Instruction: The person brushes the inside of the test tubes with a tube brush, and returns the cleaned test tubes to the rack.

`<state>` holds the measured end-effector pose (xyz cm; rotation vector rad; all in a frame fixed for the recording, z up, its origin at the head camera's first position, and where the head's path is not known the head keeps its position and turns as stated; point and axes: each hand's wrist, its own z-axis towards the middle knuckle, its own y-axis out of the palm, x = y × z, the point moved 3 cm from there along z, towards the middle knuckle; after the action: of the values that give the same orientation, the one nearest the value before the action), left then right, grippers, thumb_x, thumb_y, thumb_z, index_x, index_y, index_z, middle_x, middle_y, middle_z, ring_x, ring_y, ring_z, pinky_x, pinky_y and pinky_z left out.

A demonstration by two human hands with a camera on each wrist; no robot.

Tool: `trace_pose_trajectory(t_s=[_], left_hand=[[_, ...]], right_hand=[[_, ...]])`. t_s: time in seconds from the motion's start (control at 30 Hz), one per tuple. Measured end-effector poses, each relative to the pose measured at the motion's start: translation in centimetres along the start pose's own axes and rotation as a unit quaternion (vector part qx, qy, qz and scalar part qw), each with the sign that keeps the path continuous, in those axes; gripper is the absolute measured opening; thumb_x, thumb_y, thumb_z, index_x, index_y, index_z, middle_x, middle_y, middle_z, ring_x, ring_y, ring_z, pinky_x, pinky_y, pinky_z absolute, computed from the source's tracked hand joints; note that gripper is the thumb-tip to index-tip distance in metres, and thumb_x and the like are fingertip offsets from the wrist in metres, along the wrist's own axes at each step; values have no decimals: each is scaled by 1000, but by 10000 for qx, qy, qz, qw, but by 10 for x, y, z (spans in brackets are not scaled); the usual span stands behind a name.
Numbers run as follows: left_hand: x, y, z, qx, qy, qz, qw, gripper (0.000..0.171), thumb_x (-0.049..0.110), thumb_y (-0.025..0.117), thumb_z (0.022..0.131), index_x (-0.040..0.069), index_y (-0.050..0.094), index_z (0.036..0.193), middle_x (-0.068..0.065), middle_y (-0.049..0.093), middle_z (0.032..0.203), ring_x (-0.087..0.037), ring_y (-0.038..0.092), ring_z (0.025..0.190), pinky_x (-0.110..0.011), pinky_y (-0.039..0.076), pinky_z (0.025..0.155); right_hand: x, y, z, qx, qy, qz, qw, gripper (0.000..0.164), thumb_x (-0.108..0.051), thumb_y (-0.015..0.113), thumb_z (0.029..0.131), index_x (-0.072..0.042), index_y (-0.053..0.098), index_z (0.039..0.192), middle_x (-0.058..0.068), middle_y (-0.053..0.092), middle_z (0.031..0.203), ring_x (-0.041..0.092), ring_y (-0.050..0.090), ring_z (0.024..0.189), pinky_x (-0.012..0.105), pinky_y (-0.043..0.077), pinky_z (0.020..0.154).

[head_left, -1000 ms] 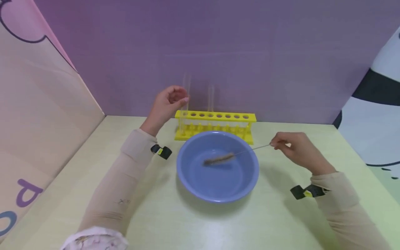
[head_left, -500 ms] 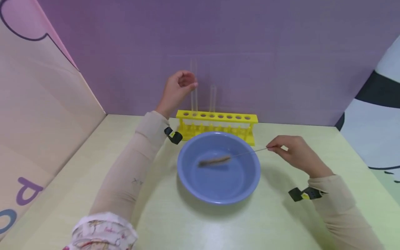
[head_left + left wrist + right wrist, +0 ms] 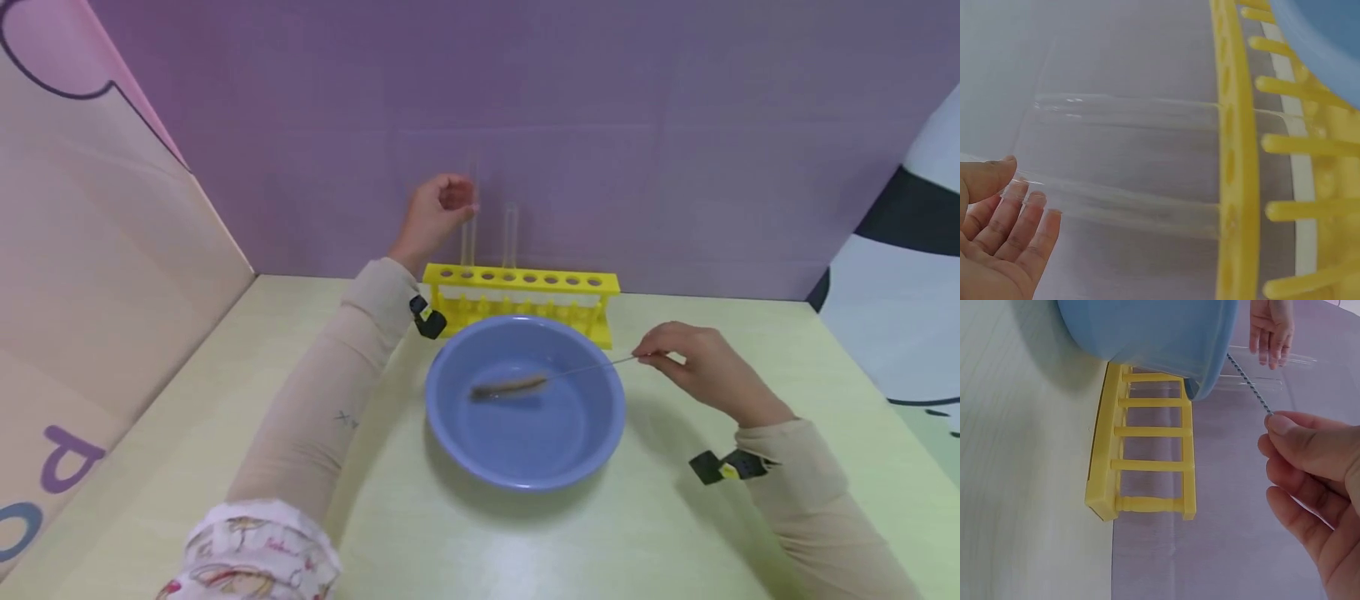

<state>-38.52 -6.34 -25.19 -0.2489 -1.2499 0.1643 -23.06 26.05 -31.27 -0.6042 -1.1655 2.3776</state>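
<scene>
My left hand (image 3: 437, 210) pinches a clear test tube (image 3: 1129, 203) between thumb and fingers near its upper end. The tube stands upright, its lower end at the second hole from the left in the yellow test tube rack (image 3: 525, 278). Another clear test tube (image 3: 511, 237) stands in the rack, two holes further right. With thumb and fingertips, my right hand (image 3: 690, 371) grips the twisted wire handle (image 3: 1249, 382) of a test tube brush (image 3: 510, 387). Its brown, dark-tipped bristles extend over the inside of the blue basin (image 3: 525, 482).
The basin sits on the pale table (image 3: 480, 542), directly in front of the rack and overlapping its lower part in the head view. A purple backdrop (image 3: 675, 167) rises close behind the rack. Printed panels flank the table on both sides.
My left hand has lifted the tube up from the leftmost hole, shifted it right to the second hole and come down slightly. My right hand and the brush have drifted a little left.
</scene>
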Motion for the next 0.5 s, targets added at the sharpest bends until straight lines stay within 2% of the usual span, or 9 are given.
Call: trace_pose_trajectory(t_s=[0.17, 0.5], left_hand=[[-10, 2, 1, -22, -32, 237, 9997, 40, 3, 65, 87, 3, 54, 126, -11, 59, 122, -20, 56, 108, -27, 45, 92], [-28, 7, -3, -248, -612, 352, 9972, 32, -2, 61, 89, 0, 56, 120, -12, 59, 117, -22, 55, 105, -31, 48, 88]], right_hand=[[-1, 0, 1, 117, -86, -34, 9999, 39, 20, 76, 59, -6, 70, 87, -1, 67, 86, 15, 62, 80, 8, 42, 78], [-2, 3, 3, 138, -7, -210, 9997, 34, 17, 76, 62, -6, 71, 86, -1, 67, 86, 16, 60, 81, 9, 42, 76]])
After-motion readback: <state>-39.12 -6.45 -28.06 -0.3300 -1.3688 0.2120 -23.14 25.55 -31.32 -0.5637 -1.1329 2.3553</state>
